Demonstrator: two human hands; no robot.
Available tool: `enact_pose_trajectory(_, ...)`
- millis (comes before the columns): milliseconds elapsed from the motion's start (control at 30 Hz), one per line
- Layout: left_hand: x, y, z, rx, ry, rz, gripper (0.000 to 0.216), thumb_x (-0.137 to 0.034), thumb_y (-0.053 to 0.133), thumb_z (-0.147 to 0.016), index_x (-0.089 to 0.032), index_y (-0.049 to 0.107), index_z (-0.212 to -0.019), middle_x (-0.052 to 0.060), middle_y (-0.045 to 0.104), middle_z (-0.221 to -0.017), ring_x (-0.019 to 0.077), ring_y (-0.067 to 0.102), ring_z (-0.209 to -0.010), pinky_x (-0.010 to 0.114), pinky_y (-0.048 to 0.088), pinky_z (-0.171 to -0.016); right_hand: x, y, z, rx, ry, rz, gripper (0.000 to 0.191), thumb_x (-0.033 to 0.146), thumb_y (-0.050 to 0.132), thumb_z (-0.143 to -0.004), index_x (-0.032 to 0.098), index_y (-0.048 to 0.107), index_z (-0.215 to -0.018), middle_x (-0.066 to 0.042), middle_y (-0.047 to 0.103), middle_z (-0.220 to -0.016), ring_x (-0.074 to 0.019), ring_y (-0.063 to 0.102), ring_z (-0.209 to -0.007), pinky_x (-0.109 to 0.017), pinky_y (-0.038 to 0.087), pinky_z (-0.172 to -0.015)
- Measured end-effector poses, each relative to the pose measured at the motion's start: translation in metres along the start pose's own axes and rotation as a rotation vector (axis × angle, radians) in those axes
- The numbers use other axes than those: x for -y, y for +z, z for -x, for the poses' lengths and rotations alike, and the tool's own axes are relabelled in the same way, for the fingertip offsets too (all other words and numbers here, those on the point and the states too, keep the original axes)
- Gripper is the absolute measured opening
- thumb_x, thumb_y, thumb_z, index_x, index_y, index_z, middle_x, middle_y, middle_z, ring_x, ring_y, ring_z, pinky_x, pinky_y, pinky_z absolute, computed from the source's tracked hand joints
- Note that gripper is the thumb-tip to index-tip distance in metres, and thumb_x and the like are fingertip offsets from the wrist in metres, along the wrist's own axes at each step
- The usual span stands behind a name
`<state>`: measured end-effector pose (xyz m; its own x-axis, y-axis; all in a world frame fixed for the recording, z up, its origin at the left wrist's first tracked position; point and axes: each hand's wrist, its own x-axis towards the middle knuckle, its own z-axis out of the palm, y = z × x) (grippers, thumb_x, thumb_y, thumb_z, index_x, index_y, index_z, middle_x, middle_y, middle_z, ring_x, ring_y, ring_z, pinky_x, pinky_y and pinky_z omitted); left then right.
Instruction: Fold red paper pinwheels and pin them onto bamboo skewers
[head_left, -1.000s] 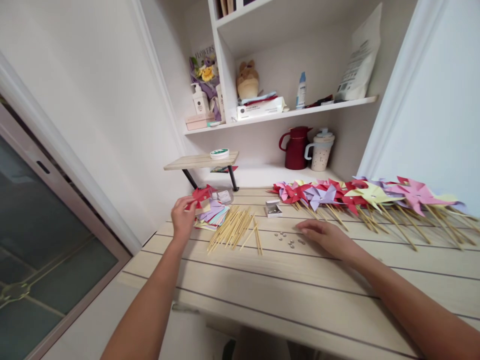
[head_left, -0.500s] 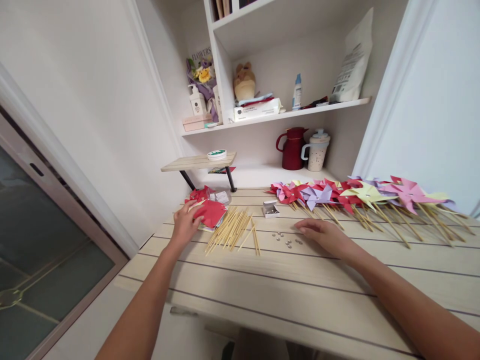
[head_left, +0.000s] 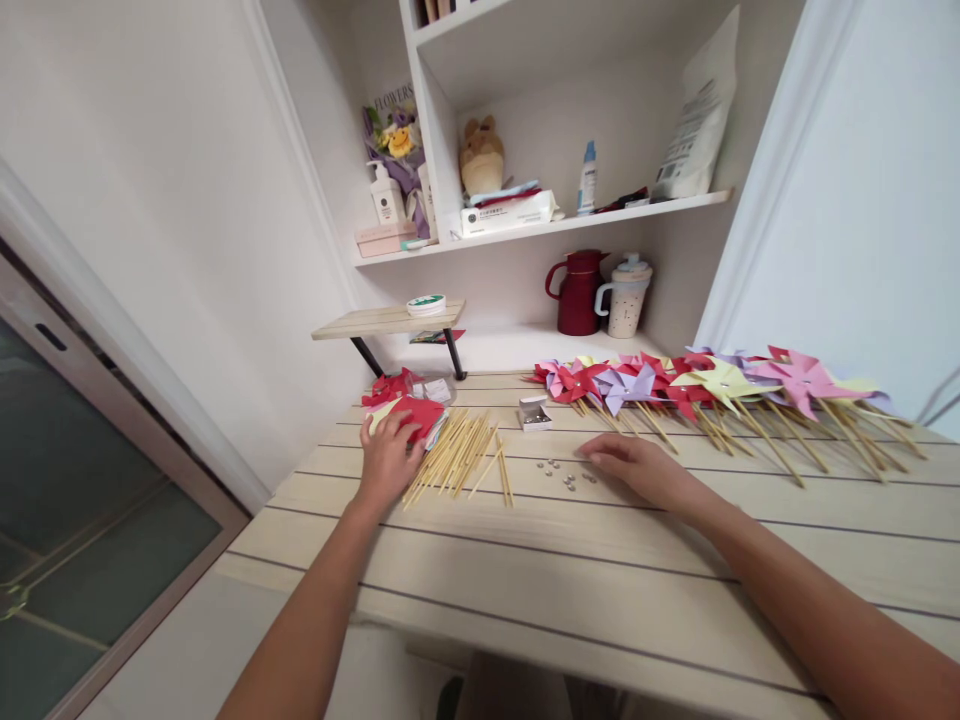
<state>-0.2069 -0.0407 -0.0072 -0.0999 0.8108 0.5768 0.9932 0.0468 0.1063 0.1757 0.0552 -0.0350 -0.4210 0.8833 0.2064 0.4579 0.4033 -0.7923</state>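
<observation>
Red paper, a flat sheet (head_left: 424, 412), lies atop a stack of coloured papers at the table's left side, under the person's left hand (head_left: 390, 455), whose bent fingers are slightly spread over it, though whether they pinch it cannot be told. Just beside the stack, thin pale-yellow wooden sticks (head_left: 454, 455) lie in a loose pile on the cream, dark-striped plank table (head_left: 525, 570). The right hand (head_left: 634, 468), fingers narrowly together and their grip impossible to tell, is near small silvery round pieces (head_left: 570, 486), with multicoloured paper pinwheels (head_left: 626, 388) behind it.
</observation>
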Motion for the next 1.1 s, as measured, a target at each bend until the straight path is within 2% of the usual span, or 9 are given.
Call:
enact_pose_trajectory(300, 0.005, 0.0, -0.007, -0.273, -0.251, 0.06, 0.026, -0.026, 0.048, -0.092, -0.022, 0.074, -0.088, 0.007, 0.078, -0.096, 0.0249, 0.07, -0.094, 0.048, 0.03, -0.11, 0.001, 0.001, 0.0, 0.019, -0.002, 0.009, 0.025, 0.041, 0.058, -0.08, 0.026, 0.075, -0.091, -0.005, 0.079, -0.101, -0.031, 0.07, -0.1, -0.042, 0.052, -0.089)
enact_pose_trajectory(500, 0.0, -0.028, -0.03, -0.613, -0.474, 0.087, 0.033, -0.029, 0.04, -0.098, -0.017, 0.07, -0.099, 0.014, 0.075, -0.107, 0.0296, 0.066, -0.104, 0.05, 0.036, -0.103, 0.012, -0.006, 0.002, -0.419, -0.049, -0.101, 0.031, 0.045, 0.057, -0.086, 0.024, 0.073, -0.102, -0.009, 0.075, -0.109, -0.0297, 0.067, -0.104, -0.045, 0.049, -0.094)
enact_pose_trajectory(567, -0.015, -0.037, -0.039, -0.686, -0.462, 0.111, 0.032, -0.03, 0.04, -0.099, -0.017, 0.069, -0.101, 0.013, 0.074, -0.111, 0.0266, 0.064, -0.109, 0.046, 0.036, -0.105, 0.022, -0.011, 0.007, -0.441, -0.071, -0.208, 0.033, 0.049, 0.059, -0.087, 0.023, 0.073, -0.103, -0.009, 0.077, -0.099, -0.029, 0.068, -0.101, -0.045, 0.048, -0.095)
enact_pose_trajectory(633, -0.04, -0.041, -0.044, -0.727, -0.373, 0.153, 0.028, -0.033, 0.044, -0.1, -0.021, 0.069, -0.101, 0.008, 0.075, -0.11, 0.0218, 0.065, -0.109, 0.041, 0.037, -0.106, 0.033, -0.012, 0.013, -0.311, -0.06, -0.341, 0.036, 0.051, 0.064, -0.086, 0.022, 0.073, -0.105, -0.007, 0.077, -0.09, -0.0285, 0.069, -0.098, -0.047, 0.048, -0.097)
enact_pose_trajectory(733, -0.093, -0.035, -0.04, -0.811, 0.091, 0.262, 0.014, -0.025, 0.056, -0.096, -0.021, 0.07, -0.095, 0.005, 0.077, -0.098, 0.0206, 0.067, -0.096, 0.042, 0.041, -0.1, 0.045, -0.004, 0.022, 0.099, 0.006, -0.575, 0.039, 0.052, 0.07, -0.084, 0.022, 0.074, -0.109, -0.01, 0.077, -0.108, -0.028, 0.068, -0.109, -0.047, 0.043, -0.106)
enact_pose_trajectory(800, -0.131, -0.026, -0.03, -0.702, 0.409, 0.283, 0.012, -0.017, 0.059, -0.094, -0.022, 0.069, -0.099, 0.004, 0.078, -0.097, 0.0186, 0.069, -0.092, 0.042, 0.04, -0.101, 0.047, 0.006, 0.025, 0.308, 0.058, -0.735, 0.045, 0.051, 0.07, -0.085, 0.023, 0.07, -0.121, -0.012, 0.072, -0.124, -0.0276, 0.063, -0.12, -0.048, 0.039, -0.11)
enact_pose_trajectory(867, -0.164, -0.014, -0.019, -0.576, 0.686, 0.275, 0.019, -0.011, 0.058, -0.093, -0.021, 0.068, -0.106, 0.005, 0.078, -0.104, 0.0171, 0.07, -0.09, 0.042, 0.039, -0.102, 0.047, 0.016, 0.025, 0.315, 0.104, -0.918, 0.051, 0.048, 0.073, -0.084, 0.025, 0.064, -0.129, -0.01, 0.068, -0.131, -0.0262, 0.06, -0.125, -0.048, 0.038, -0.111)
enact_pose_trajectory(933, -0.189, -0.001, -0.011, -0.578, 0.878, 0.251, 0.021, -0.01, 0.058, -0.092, -0.017, 0.067, -0.11, 0.008, 0.078, -0.106, 0.0179, 0.07, -0.087, 0.043, 0.041, -0.102, 0.046, 0.021, 0.022, 0.225, 0.082, -1.099, 0.046, 0.043, 0.078, -0.08, 0.023, 0.068, -0.12, -0.009, 0.068, -0.131, -0.0258, 0.059, -0.125, -0.045, 0.039, -0.111)
enact_pose_trajectory(1100, -0.215, 0.025, -0.015, -0.628, 0.831, 0.319, 0.023, -0.007, 0.058, -0.09, -0.016, 0.065, -0.11, 0.01, 0.078, -0.105, 0.0189, 0.071, -0.087, 0.046, 0.04, -0.103, 0.045, 0.016, 0.013, 0.142, 0.078, -1.25, 0.027, 0.027, 0.08, -0.074, 0.017, 0.071, -0.098, -0.008, 0.074, -0.111, -0.0224, 0.064, -0.111, -0.036, 0.046, -0.101)
